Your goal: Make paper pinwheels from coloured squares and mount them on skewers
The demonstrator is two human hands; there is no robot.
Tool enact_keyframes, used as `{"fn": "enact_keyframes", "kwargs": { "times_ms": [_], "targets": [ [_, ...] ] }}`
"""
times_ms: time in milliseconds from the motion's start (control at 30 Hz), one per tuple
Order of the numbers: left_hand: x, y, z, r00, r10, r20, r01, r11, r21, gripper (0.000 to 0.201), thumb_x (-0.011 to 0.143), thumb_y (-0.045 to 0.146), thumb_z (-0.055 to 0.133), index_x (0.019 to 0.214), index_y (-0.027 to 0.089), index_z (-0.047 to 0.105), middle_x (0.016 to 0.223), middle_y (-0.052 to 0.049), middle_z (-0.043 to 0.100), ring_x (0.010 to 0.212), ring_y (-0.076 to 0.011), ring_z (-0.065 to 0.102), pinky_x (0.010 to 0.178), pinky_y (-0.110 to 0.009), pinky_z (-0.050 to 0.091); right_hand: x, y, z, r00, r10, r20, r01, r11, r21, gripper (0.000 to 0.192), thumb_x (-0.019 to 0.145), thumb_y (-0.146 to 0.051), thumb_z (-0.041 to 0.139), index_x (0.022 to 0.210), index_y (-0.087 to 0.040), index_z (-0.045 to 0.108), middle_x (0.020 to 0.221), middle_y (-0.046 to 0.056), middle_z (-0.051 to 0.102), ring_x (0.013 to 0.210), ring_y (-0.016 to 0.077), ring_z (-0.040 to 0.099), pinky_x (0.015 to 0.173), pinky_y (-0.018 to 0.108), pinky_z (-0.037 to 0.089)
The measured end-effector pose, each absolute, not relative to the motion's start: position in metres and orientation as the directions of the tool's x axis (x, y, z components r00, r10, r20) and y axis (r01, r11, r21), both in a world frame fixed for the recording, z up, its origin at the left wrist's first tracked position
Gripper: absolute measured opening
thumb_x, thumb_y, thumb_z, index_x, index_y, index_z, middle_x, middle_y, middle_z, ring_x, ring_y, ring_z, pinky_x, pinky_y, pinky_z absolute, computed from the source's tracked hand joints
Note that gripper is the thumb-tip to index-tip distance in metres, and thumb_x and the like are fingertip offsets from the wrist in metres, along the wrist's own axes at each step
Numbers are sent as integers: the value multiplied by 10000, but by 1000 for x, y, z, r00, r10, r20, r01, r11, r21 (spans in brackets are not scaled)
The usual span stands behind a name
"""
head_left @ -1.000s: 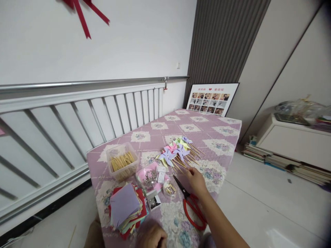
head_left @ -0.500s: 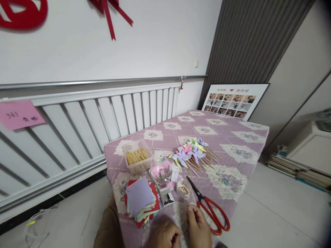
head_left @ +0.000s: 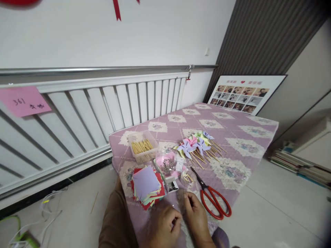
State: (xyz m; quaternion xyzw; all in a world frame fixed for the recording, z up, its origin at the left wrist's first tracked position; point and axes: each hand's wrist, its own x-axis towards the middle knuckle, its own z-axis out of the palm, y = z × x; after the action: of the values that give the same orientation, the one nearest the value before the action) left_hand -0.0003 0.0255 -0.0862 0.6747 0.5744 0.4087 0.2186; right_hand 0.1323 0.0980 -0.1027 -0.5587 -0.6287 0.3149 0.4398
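1. Purple cloth (head_left: 223,132) with floral patches covers the table; over its near end, the left hand (head_left: 167,225) is curled inward, and I cannot tell whether it pinches anything.
2. The right hand (head_left: 195,215) is just beside it, apart from it, fingers bent; whether its fingertips grip something small cannot be told.
3. Brown trousers (head_left: 116,220) show left of the table's near edge.
4. Scissors (head_left: 203,186) with red handles lie right of the right hand, blades pointing away.
5. Paper squares (head_left: 146,182), a lilac one uppermost, sit in an uneven stack beyond the left hand.
6. Beyond the hands stand a small white box (head_left: 174,190) of dark bits and a round tub (head_left: 190,185) of short wooden pieces.
7. Behind these, a pink dish (head_left: 160,160) holds shiny metal bits.
8. Farther left, a clear tub (head_left: 147,157) is full of sticks (head_left: 142,146).
9. Pinwheels (head_left: 200,147) in lilac, pink and green lie heaped right of that, their sticks pointing right and nearer.
10. A radiator (head_left: 144,100) and a framed photo board (head_left: 241,94) stand past the table.
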Motion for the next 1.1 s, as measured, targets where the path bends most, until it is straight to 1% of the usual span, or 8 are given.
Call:
{"fn": "enact_keyframes", "kwargs": {
  "times_ms": [100, 167, 233, 367, 500, 667, 967, 1100],
  "targets": [
    [-24, 24, -66, -25, 927, 374, 635, -274, 722, 181, 780, 68, 491, 839, 196, 605, 806, -29, 639, 791, -159, 587, 719, -275, 442, 130, 98, -103, 0, 978, 211, 438, 189, -879, 295, 865, -445, 470, 807, -194, 615, 754, 46, 674, 733, 227, 624, 681, 298, 482],
    [-46, 30, -56, -133, 887, 442, 684, -240, 688, 178, 794, 77, 487, 862, 190, 606, 860, -47, 641, 874, -179, 584, 798, -316, 455, 129, 99, -104, -4, 979, 202, 444, 183, -877, 293, 870, -443, 467, 809, -194, 609, 751, 42, 667, 729, 224, 620, 683, 297, 478],
    [-70, 39, -52, -211, 852, 478, 749, -173, 640, 173, 808, 100, 496, 889, 190, 619, 886, -55, 644, 891, -192, 578, 833, -357, 457, 129, 99, -106, -4, 981, 192, 447, 174, -878, 286, 874, -440, 467, 823, -194, 604, 754, 39, 661, 723, 220, 615, 685, 296, 472],
    [-102, 56, -56, -227, 864, 450, 866, -32, 499, 237, 755, 178, 596, 989, 185, 633, 1033, -85, 633, 1001, -245, 561, 931, -448, 428, 128, 99, -109, -14, 983, 184, 458, 170, -873, 275, 875, -432, 469, 838, -191, 596, 758, 36, 650, 720, 216, 604, 687, 298, 464],
    [-104, 61, -64, -221, 898, 381, 896, 32, 443, 342, 715, 261, 647, 1050, 192, 626, 1125, -99, 603, 1086, -278, 529, 974, -479, 395, 127, 99, -106, -15, 980, 198, 469, 182, -864, 274, 868, -428, 467, 803, -191, 589, 714, 26, 624, 685, 209, 585, 657, 290, 456],
    [-99, 63, -68, -246, 924, 294, 881, 86, 465, 351, 691, 273, 665, 1034, 207, 633, 1150, -94, 594, 1099, -275, 523, 988, -458, 378, 126, 99, -105, -13, 978, 207, 472, 188, -861, 267, 870, -421, 469, 795, -193, 587, 709, 21, 613, 680, 203, 574, 655, 284, 448],
    [-104, 64, -67, -285, 912, 294, 817, 71, 572, 272, 723, 259, 647, 990, 207, 657, 1123, -92, 619, 1067, -255, 553, 975, -444, 391, 127, 99, -109, -19, 981, 191, 454, 179, -873, 261, 875, -418, 467, 809, -196, 587, 735, 33, 627, 706, 213, 576, 673, 294, 448],
    [-108, 66, -63, -283, 918, 277, 788, 58, 613, 186, 782, 252, 582, 937, 205, 672, 1079, -83, 647, 1021, -230, 577, 958, -417, 399, 127, 99, -109, -24, 979, 201, 456, 190, -870, 265, 878, -419, 462, 812, -195, 586, 738, 37, 628, 705, 213, 572, 675, 297, 446]
  ]
}}
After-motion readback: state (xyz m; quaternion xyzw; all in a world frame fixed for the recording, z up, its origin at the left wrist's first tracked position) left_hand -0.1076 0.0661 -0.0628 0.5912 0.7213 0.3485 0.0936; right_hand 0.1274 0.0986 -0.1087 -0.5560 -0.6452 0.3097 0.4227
